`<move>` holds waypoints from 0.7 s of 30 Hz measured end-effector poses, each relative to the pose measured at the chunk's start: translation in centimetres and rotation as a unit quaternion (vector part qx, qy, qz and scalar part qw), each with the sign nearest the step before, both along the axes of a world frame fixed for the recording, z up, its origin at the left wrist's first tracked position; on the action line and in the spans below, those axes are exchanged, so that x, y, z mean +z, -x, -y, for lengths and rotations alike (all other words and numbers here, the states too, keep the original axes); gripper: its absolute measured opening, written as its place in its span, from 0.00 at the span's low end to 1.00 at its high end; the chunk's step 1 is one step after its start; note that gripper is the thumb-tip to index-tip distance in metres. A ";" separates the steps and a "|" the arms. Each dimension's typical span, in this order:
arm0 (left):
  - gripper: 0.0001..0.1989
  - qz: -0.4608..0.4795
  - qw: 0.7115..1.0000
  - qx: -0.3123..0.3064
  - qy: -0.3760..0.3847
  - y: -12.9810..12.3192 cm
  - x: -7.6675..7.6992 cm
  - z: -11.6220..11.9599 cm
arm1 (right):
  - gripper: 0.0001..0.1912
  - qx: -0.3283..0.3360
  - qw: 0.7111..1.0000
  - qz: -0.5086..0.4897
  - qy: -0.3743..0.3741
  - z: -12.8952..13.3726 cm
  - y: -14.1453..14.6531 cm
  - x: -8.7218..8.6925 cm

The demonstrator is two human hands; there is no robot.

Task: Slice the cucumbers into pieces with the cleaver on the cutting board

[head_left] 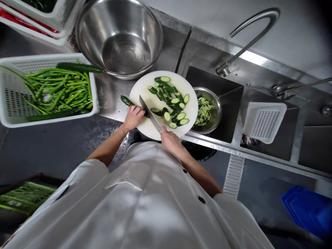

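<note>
On the bench (111, 103), cucumber slices (166, 116) are already cut; 1 uncut length (126, 100) is pinned by the left hand (134, 117), the knife (150, 114) grasped by the right hand (169, 140).

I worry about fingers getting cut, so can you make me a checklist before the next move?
1. Knife held in the right hand: ok.
2. Cucumber held down by the left hand: ok.
3. Left fingertips safely away from the knife: cannot tell; they look close.
4. Cucumber wholly on the board: not ok; one end sticks out.
5. Board free of loose slices: not ok.
</note>
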State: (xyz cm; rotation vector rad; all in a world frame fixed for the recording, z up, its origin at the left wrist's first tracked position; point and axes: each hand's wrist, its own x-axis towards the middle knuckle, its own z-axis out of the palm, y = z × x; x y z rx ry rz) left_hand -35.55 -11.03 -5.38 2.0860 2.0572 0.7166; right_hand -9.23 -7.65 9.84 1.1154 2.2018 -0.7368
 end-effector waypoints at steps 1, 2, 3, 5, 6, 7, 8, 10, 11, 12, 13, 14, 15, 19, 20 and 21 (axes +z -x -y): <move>0.13 -0.006 1.000 0.005 0.002 0.7 0.5 0.0 | 0.20 -0.005 1.000 -0.006 -0.002 -0.3 0.0 -0.6; 0.13 -0.011 1.000 0.013 0.005 1.4 0.9 0.0 | 0.21 -0.010 1.000 -0.011 -0.006 -0.6 -0.3 -1.2; 0.14 -0.016 1.000 0.022 0.008 1.9 1.3 -0.1 | 0.23 -0.015 1.000 -0.014 -0.011 -1.0 -0.8 -1.6; 0.15 -0.019 0.999 0.029 0.016 2.0 1.7 -0.4 | 0.25 -0.031 0.999 -0.008 -0.023 -1.7 -2.5 -2.1; 0.14 -0.016 0.999 0.025 0.019 1.4 1.8 -0.6 | 0.25 -0.040 0.999 0.002 -0.032 -1.9 -3.4 -2.0; 0.13 -0.012 1.000 0.016 0.022 0.5 1.7 -0.8 | 0.26 -0.047 0.998 0.015 -0.041 -2.1 -4.2 -1.8; 0.13 -0.008 1.000 0.005 0.024 -0.7 1.6 -0.8 | 0.26 -0.047 0.997 0.029 -0.049 -2.2 -4.9 -1.3; 0.12 0.000 0.999 -0.015 0.032 -3.3 1.2 -0.8 | 0.24 -0.030 0.996 0.048 -0.062 -2.0 -6.1 0.1; 0.12 0.002 0.999 -0.021 0.036 -4.4 1.0 -0.6 | 0.23 -0.016 0.996 0.054 -0.066 -1.7 -6.4 1.0; 0.12 0.001 0.999 -0.021 0.039 -5.3 0.9 -0.4 | 0.22 -0.001 0.996 0.057 -0.065 -1.5 -6.7 1.8; 0.12 -0.001 0.999 -0.015 0.040 -5.9 0.7 -0.2 | 0.21 0.013 0.996 0.060 -0.062 -1.2 -6.9 2.4; 0.12 -0.004 0.999 -0.006 0.039 -6.3 0.6 0.0 | 0.20 0.023 0.996 0.060 -0.055 -0.9 -6.9 2.9; 0.12 -0.009 0.999 0.002 0.038 -6.5 0.5 0.2 | 0.19 0.031 0.997 0.059 -0.044 -0.7 -6.8 3.0; 0.12 -0.018 0.999 0.008 0.036 -5.9 0.1 0.7 | 0.16 0.027 0.999 0.046 -0.003 -0.5 -5.3 1.3; 0.12 -0.018 0.999 0.005 0.036 -5.6 0.0 0.7 | 0.16 0.021 0.999 0.042 0.000 -0.6 -4.9 0.7; 0.12 -0.017 0.999 0.002 0.036 -5.3 0.0 0.7 | 0.17 0.018 0.999 0.039 0.001 -0.6 -4.6 0.3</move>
